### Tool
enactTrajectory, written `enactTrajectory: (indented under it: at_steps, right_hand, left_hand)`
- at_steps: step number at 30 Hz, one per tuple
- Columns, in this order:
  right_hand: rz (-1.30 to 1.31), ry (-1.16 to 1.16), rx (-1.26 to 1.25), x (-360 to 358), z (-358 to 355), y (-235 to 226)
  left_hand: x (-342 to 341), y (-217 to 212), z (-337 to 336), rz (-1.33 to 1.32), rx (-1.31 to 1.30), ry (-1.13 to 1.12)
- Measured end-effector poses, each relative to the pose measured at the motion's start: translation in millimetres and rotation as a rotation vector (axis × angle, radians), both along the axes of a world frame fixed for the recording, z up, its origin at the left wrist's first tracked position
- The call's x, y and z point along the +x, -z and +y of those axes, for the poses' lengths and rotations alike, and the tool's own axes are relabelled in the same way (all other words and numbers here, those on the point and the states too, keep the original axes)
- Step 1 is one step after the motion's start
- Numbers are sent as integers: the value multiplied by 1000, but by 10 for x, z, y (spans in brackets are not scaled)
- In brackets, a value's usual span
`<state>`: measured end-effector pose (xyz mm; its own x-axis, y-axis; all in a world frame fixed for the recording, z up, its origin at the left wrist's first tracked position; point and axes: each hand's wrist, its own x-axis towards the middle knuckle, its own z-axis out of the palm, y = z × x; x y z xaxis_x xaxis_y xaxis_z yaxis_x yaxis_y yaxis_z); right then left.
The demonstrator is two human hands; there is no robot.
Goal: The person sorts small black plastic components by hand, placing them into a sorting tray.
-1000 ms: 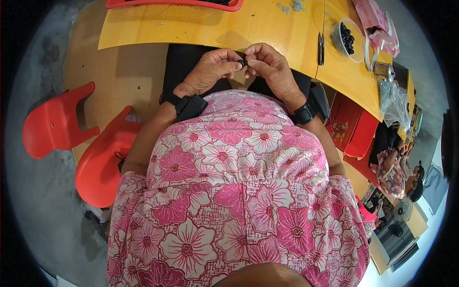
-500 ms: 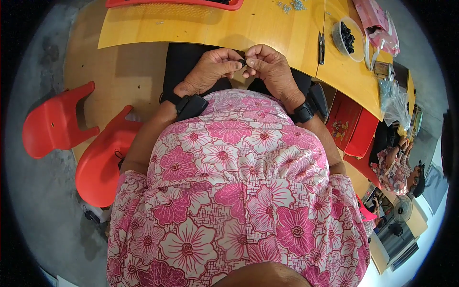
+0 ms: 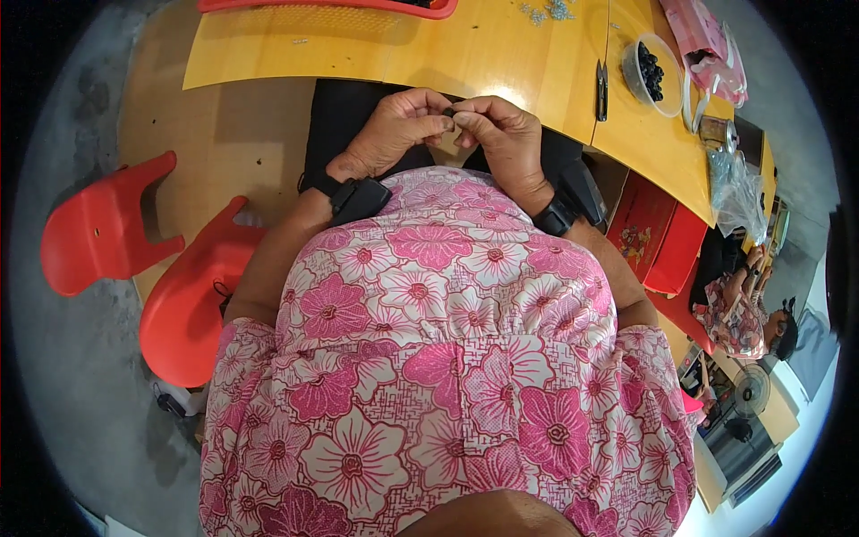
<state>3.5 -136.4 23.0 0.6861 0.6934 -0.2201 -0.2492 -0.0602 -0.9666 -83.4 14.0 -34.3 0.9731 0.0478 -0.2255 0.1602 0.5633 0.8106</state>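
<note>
Little has shifted since a moment ago: both my hands remain together at the near edge of the yellow table (image 3: 376, 54). My left hand (image 3: 394, 130) and right hand (image 3: 501, 139) have curled fingers, their fingertips pinching a small dark piece (image 3: 449, 113) between them, held just above my lap. Black wristbands sit on both wrists. Farther right on the table lie a dark clipper tool (image 3: 601, 89) and a clear bowl of dark beads (image 3: 653, 76). Two red chairs (image 3: 107, 233) stand to my left.
</note>
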Motion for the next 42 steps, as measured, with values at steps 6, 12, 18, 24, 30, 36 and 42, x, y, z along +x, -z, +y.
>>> enactTrajectory:
  at_steps: [6,12,18,24,30,36,42]
  right_hand:
    - [-18,4,11,-30,21,0]
    - [342,-26,17,66,-11,82]
    - [261,10,14,28,3,9]
    - [-136,42,-29,-38,39,-6]
    - [-207,42,-50,-31,71,42]
    - [63,21,-23,14,75,69]
    - [537,-30,154,64,45,168]
  left_hand:
    - [-16,23,16,6,-35,-6]
    - [-31,-5,26,22,-4,-22]
    - [-39,-50,18,-13,101,-36]
    - [-24,-43,25,1,71,-41]
    - [-25,-15,30,-12,-33,-75]
    - [-35,10,35,3,-57,-79]
    - [-44,15,36,-44,-22,-59]
